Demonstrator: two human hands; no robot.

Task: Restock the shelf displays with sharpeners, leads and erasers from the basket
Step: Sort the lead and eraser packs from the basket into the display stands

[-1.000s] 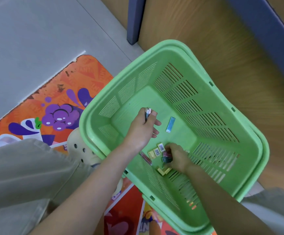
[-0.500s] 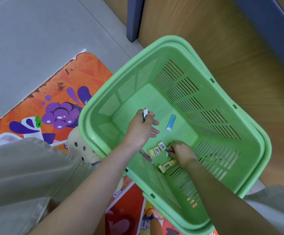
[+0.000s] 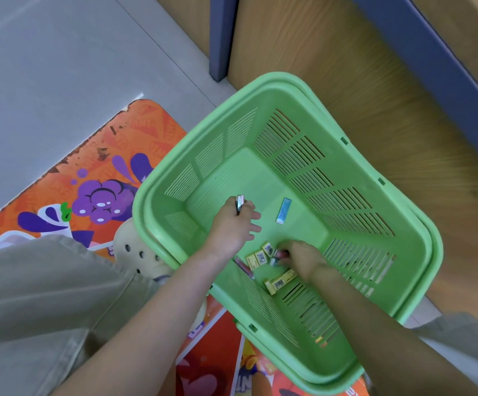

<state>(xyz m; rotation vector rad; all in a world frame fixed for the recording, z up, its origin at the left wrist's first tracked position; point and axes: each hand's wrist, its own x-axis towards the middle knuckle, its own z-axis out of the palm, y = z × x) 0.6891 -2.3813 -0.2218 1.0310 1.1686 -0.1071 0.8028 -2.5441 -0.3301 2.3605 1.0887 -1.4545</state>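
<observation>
A green plastic basket point(image 3: 420, 241) sits on the floor below me. My left hand point(image 3: 232, 224) is inside it and pinches a few thin lead cases point(image 3: 240, 203) between thumb and forefinger, other fingers spread. My right hand point(image 3: 300, 257) reaches to the basket bottom and grips small items point(image 3: 280, 255) at its fingertips. Yellow eraser packs point(image 3: 259, 258) lie beside it, another yellow pack point(image 3: 279, 282) nearer me. A blue lead case point(image 3: 284, 210) lies apart further in. A pink case point(image 3: 243, 266) lies by my left wrist.
A wooden shelf unit base point(image 3: 375, 90) with a blue post point(image 3: 220, 38) stands beyond the basket. An orange floor mat point(image 3: 112, 167) with a grape picture lies to the left on grey tiles. My beige trouser leg and a cream clog point(image 3: 137, 252) are by the basket.
My right hand shifted a little further into the basket among the small items; the yellow pack near me is now uncovered. My left hand kept its hold on the lead cases.
</observation>
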